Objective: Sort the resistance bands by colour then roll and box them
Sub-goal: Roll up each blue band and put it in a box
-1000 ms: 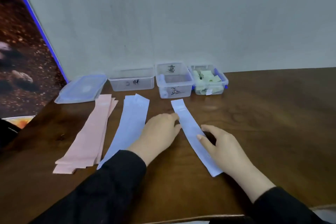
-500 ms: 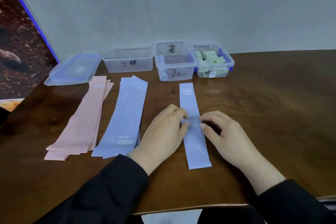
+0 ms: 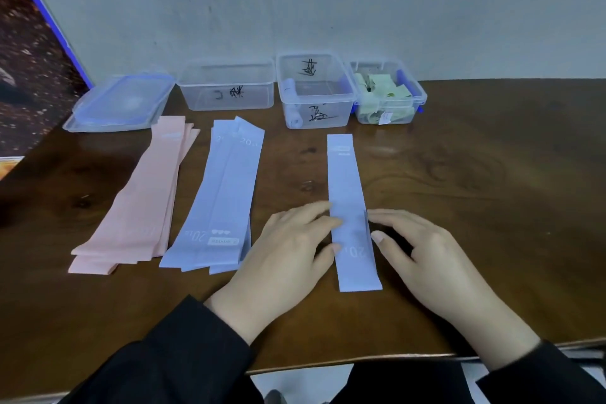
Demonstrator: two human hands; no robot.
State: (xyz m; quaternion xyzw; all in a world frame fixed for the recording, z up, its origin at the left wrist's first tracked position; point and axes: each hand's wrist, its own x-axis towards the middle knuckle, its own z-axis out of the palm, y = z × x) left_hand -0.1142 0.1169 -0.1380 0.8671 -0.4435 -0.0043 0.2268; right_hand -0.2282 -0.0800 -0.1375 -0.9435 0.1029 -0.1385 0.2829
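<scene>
While both hands frame it, a single blue band [image 3: 352, 207] lies lengthwise at centre frame on the wooden table [image 3: 492, 207]. Left of it sit a pink stack [image 3: 141, 203] and a blue stack [image 3: 219, 197]. The left hand [image 3: 288, 259] rests relaxed fingers on the band's left edge; the right hand [image 3: 426, 256] touches its right edge, gripping nothing. To roll well, start at the near end, tight and square. Compared with a second ago, the band now lies straight rather than slanted.

Wood table [image 3: 475, 207]: bands [image 3: 347, 193], boxes [image 3: 314, 92], lid [image 3: 121, 105].
</scene>
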